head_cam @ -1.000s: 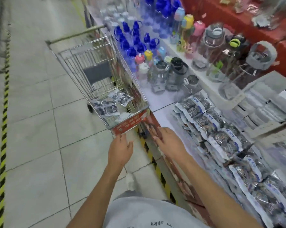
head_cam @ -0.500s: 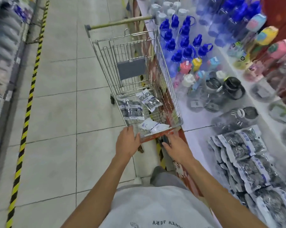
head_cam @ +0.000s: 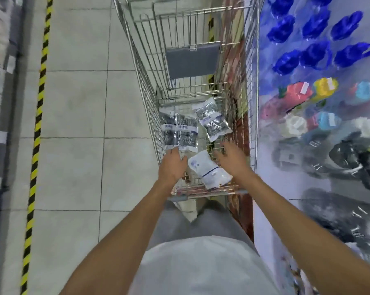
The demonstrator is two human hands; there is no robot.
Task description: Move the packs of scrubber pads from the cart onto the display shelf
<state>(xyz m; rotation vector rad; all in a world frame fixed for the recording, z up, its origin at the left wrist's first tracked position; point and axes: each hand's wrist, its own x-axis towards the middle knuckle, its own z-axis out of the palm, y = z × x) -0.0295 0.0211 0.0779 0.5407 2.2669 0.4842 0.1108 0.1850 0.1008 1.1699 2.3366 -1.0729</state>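
Observation:
A wire shopping cart (head_cam: 150, 99) stands in front of me, hard against the display shelf (head_cam: 265, 167) on its right. Several clear packs of dark scrubber pads lie on its floor: two overlapping packs (head_cam: 180, 132) at the left, one tilted pack (head_cam: 212, 119) at the right, and a pack lying white side up (head_cam: 209, 170) nearest me. My left hand (head_cam: 173, 165) reaches into the cart, fingertips at the near edge of the overlapping packs. My right hand (head_cam: 231, 155) hovers open over the cart floor, just right of the white pack. Neither hand holds anything.
The shelf carries blue-capped bottles (head_cam: 316, 54), coloured lids (head_cam: 326, 86) and dark jugs (head_cam: 350, 158). A grey flap (head_cam: 192, 60) hangs at the cart's far end. A yellow-black floor stripe (head_cam: 38, 124) runs along the left, with tiled aisle floor between it and the cart.
I have stepped up to the cart and my view has tilted down over it. Both hands went from the cart's near rim to inside the basket, over the packs.

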